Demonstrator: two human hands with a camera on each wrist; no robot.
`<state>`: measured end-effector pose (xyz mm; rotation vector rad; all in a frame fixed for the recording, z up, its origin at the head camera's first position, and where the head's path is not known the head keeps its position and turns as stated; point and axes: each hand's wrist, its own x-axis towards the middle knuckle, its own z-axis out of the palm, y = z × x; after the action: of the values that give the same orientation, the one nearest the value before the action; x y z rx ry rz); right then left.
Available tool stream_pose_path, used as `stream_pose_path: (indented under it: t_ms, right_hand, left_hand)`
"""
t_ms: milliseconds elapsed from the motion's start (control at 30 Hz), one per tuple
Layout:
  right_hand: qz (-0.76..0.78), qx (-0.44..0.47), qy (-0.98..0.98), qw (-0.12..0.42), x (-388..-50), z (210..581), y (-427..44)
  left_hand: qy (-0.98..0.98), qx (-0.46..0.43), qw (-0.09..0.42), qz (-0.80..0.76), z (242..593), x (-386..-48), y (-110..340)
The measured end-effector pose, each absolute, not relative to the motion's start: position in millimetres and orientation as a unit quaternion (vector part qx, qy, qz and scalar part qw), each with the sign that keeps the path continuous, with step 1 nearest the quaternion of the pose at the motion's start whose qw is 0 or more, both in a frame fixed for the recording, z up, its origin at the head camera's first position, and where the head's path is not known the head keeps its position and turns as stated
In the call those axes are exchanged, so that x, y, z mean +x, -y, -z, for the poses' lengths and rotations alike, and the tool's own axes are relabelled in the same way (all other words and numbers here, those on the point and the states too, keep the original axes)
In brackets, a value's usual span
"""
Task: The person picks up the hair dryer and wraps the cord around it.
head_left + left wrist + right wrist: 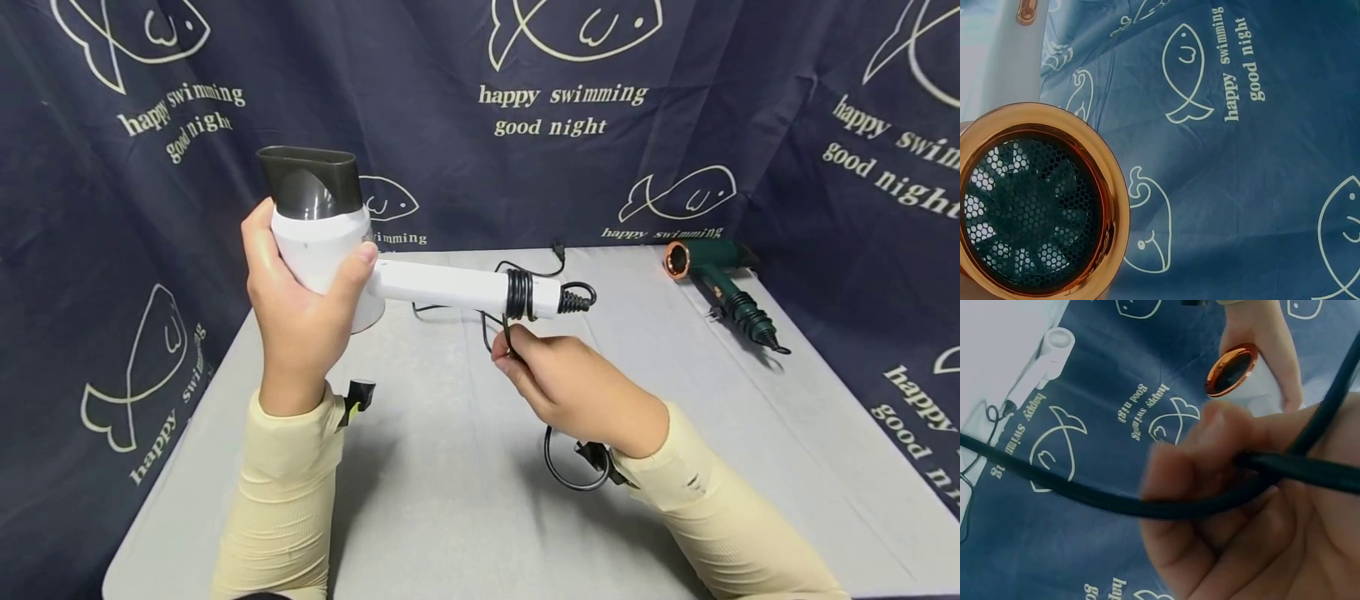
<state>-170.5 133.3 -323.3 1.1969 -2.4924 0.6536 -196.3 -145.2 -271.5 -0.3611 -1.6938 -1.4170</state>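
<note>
My left hand (296,312) grips the body of a white hair dryer (322,242) above the table, its black flat nozzle (315,183) facing up. The dryer's handle (442,283) stretches sideways to the right. In the left wrist view, a copper-coloured ring (1116,206) surrounds the mesh grille at the rear. Black cord (519,294) is wound in several turns round the handle near its end. Below those turns my right hand (577,387) pinches the cord between thumb and fingers. The right wrist view shows the cord (1104,500) crossing the fingers, with a loop hanging below the hand.
A dark green hair dryer (720,258) with cord wrapped on its handle lies at the table's back right. Another white hair dryer (1047,362) appears on the table in the right wrist view. A plug (558,250) rests at the back edge. Fish-printed navy curtains (450,150) surround the table (420,500).
</note>
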Motion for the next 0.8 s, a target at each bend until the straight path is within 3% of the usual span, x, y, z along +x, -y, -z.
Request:
stream_pose_path:
  t_ms: [300, 800]
  right_hand:
    - [-0.209, 0.405, 0.884, 0.104, -160.3, 316.7, -135.9]
    - [-0.225, 0.433, 0.868, 0.097, -152.9, 309.4, -144.4]
  left_hand:
    - [0.685, -0.127, 0.45, 0.559, 269.2, -193.1, 139.7]
    - [0.732, -0.076, 0.486, 0.472, 280.8, -211.8, 148.8]
